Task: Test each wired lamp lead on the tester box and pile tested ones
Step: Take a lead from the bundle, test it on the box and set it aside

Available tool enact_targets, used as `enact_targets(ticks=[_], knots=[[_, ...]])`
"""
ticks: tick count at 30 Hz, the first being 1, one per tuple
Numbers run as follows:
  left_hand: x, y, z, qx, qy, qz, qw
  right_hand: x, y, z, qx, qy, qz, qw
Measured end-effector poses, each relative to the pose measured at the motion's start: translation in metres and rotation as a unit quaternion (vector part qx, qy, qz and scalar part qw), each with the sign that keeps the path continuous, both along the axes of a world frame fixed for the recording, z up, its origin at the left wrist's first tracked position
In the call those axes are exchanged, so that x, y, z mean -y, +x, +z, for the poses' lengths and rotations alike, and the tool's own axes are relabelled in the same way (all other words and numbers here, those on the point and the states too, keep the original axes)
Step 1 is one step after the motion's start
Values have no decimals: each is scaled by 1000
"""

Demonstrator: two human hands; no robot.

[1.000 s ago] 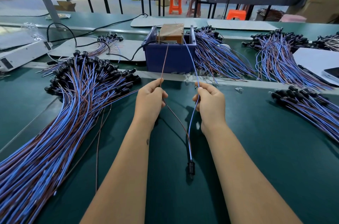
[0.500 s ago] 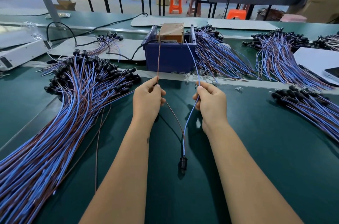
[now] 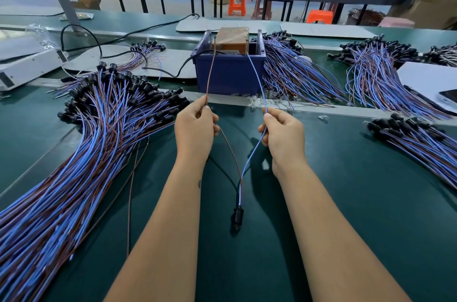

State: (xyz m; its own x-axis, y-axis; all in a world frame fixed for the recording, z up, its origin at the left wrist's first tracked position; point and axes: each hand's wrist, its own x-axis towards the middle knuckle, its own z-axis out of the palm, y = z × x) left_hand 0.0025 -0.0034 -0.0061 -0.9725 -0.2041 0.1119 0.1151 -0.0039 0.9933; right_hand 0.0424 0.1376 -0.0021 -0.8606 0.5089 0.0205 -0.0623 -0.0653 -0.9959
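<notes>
1. While both wire ends reach up to the tester (image 3: 231, 39) in the blue bin (image 3: 230, 72), the testing step looks to be in hand: the left hand (image 3: 195, 128) pinches the brown wire (image 3: 210, 74) between thumb and finger, and the right hand (image 3: 284, 133) pinches the blue wire (image 3: 257, 79) the same way.
2. The lead's black socket (image 3: 238, 215) hangs low between the forearms, just over the green bench (image 3: 346, 203) (whether it touches the surface I cannot tell).
3. Each wire tip appears to meet a post on top of the tester, brown at the left, blue at the right; the contact itself is too small to confirm, and no lit bulb is visible.
4. The next move, as I judge it, calls for holding both tips steady on the posts long enough to read the result, then lifting them clear and laying the lead on the big pile (image 3: 86, 153) at the left, if that is the tested heap.
5. Against the earlier frames, the socket sits nearer the hands, the brown wire has swung leftward onto its post, and both hands have crept slightly toward the bin.
</notes>
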Motion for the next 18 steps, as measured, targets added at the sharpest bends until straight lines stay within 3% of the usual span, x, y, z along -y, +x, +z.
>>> enact_targets(ticks=[18], knots=[[3, 1, 1, 8, 14, 22, 1000, 3, 1, 1, 7, 21, 15, 1000]])
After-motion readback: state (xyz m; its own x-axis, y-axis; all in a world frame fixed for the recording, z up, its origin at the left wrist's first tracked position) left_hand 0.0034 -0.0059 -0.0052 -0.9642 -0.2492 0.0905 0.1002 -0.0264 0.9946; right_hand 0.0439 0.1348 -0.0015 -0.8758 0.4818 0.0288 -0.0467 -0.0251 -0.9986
